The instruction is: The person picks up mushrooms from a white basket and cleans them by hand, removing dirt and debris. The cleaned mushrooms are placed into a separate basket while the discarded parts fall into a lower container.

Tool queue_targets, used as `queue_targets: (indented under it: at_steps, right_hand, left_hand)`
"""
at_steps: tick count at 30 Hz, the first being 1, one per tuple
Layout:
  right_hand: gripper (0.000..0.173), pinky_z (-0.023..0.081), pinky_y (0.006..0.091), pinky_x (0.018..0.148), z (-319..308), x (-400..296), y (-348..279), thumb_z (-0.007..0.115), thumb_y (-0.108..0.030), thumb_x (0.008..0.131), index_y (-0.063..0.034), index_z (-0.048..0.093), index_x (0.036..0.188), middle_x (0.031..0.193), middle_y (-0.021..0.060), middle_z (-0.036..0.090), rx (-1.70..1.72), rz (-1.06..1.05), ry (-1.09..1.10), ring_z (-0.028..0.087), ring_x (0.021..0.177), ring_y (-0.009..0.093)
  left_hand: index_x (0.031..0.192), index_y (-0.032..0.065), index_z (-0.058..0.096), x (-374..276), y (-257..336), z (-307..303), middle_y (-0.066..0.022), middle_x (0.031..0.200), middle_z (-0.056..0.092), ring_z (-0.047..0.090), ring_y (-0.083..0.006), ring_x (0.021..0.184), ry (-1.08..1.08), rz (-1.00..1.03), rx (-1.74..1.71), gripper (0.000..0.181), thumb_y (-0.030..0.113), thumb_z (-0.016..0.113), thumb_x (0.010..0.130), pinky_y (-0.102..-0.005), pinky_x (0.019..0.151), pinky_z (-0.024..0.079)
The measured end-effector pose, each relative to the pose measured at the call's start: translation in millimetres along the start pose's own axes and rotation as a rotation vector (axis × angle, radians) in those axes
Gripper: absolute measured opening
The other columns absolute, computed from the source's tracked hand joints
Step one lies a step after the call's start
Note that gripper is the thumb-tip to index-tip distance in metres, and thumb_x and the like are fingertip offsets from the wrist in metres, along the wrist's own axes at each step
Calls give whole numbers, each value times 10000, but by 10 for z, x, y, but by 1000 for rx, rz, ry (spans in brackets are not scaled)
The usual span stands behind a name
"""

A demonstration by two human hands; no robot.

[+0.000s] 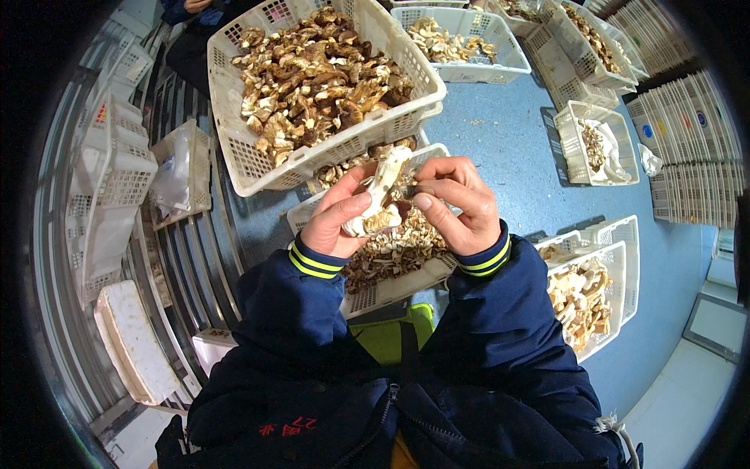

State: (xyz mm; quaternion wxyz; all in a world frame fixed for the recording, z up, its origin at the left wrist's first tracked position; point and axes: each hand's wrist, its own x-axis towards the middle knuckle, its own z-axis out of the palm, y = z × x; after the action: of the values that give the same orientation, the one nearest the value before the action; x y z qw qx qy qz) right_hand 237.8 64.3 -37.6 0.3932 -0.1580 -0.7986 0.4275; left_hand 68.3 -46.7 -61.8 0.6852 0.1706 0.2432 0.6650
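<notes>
In my left hand [335,218] is a whitish mushroom [375,205] with a thick stem, tilted upward. My right hand [464,202] pinches a small dark tool [422,190], possibly a short blade, at the mushroom's right side; the fingers hide most of it. Directly beneath both hands stands a white perforated plastic crate [404,291] with brown and pale mushroom trimmings [389,264]. Beyond them, a larger white crate [351,148] is heaped with brown-capped mushrooms [328,82]. More mushrooms show in the gap below its near wall.
A crate of cut pale mushrooms [583,299] stands to my right on the blue floor [486,129]. Farther off are another mushroom crate [480,71], a crate with white plastic [630,161] and stacked crates [691,129]. Metal slats [193,258] run along the left. Another person's hand [196,6] shows at top left.
</notes>
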Motion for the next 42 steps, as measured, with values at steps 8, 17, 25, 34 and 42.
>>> queue_targets:
  at_steps: [8, 17, 25, 34, 42]
  right_hand:
    - [127, 424, 328, 713, -50, -9, -30, 733, -97, 734, -29, 687, 831, 792, 70, 575, 74, 3, -223, 545, 786, 225]
    - [136, 440, 343, 528, -3, -9, -23, 696, -68, 765, -53, 671, 898, 646, 77, 554, -94, -157, -333, 567, 578, 252]
    - [159, 387, 331, 461, -34, 25, -100, 697, 1, 718, -28, 665, 871, 576, 68, 485, -290, -232, -128, 502, 490, 222]
    - [139, 410, 356, 499, 2, 15, -33, 692, -43, 747, -16, 659, 879, 616, 81, 521, -160, -221, -269, 528, 539, 248]
    - [123, 388, 332, 464, 21, -15, -75, 694, 1, 738, -3, 651, 853, 590, 86, 498, -284, -174, -76, 505, 496, 234]
  left_hand:
    - [1301, -55, 425, -13, -17, -99, -141, 1225, 549, 529, -199, 1131, 77, 78, 363, 458, 108, 537, 888, -332, 1000, 388]
    - [1276, -71, 458, -24, -7, -58, -145, 1214, 561, 530, -202, 1131, 45, 57, 552, 449, 141, 546, 890, -332, 995, 387]
    - [1241, -58, 500, -31, -33, -170, -138, 1208, 567, 539, -195, 1119, 126, 68, 280, 348, 79, 493, 922, -315, 979, 405]
    - [1236, -61, 503, -36, -31, -83, -128, 1209, 560, 518, -180, 1131, 112, 78, 461, 351, 100, 496, 923, -303, 990, 376]
    - [1252, -61, 478, -27, -62, -60, -124, 1187, 564, 517, -166, 1119, 184, 92, 347, 366, 126, 488, 937, -294, 976, 382]
